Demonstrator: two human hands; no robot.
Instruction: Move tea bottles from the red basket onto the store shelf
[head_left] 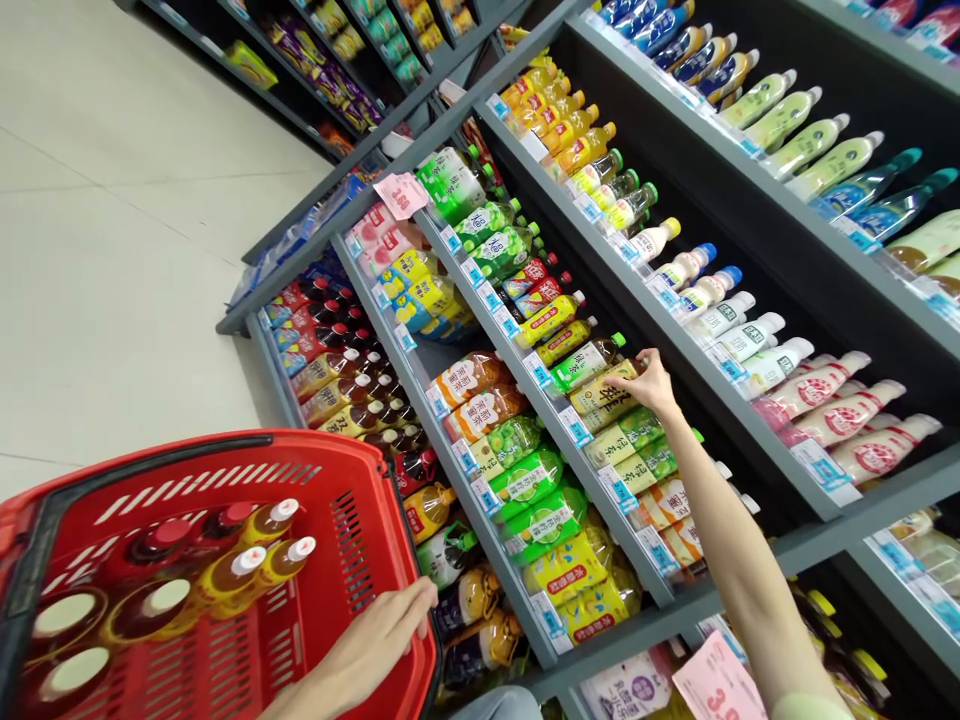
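My right hand (pixel 648 386) reaches onto a middle shelf, its thumb and fingers closed around the upper part of a drink bottle (pixel 602 397) with a gold label. The bottle stands in its row between a green-and-white tea bottle (pixel 585 365) and bottles with pale green labels (pixel 624 437). Low in the view, my left hand (pixel 382 635) is closed over the right rim of a red shopping basket (pixel 352 460). Inside the basket stand several bottles, some with amber liquid (pixel 240 575) and white caps, others dark with red caps (pixel 161 540).
Grey shelves (pixel 480 290) with price tags hold rows of bottles, tilted in this view. Pink price cards hang at the upper left (pixel 401 195) and bottom (pixel 720 680) of the rack. Pale tiled floor (pixel 135 250) lies left, with a snack shelf (pixel 322 80) beyond.
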